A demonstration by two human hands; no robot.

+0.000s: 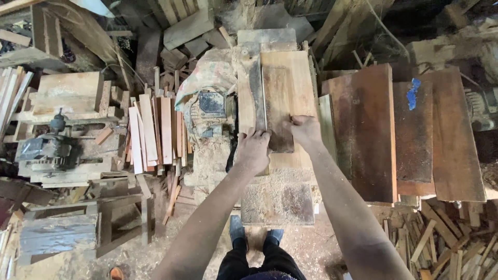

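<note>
A brown wooden board (278,98) lies flat on the sawdust-covered machine table (280,202) in front of me. My left hand (253,149) grips the board's near left corner. My right hand (306,132) presses on its near right edge, fingers curled over the wood. A dark upright fence (257,93) runs along the board's left side. My two feet stand on the sawdust floor below the table.
Wide reddish planks (410,129) are stacked on the right. Thin wooden strips (155,129) lie in a pile on the left, beside a motor-driven machine (46,148) on a wooden bench. Offcuts (446,243) litter the floor at bottom right.
</note>
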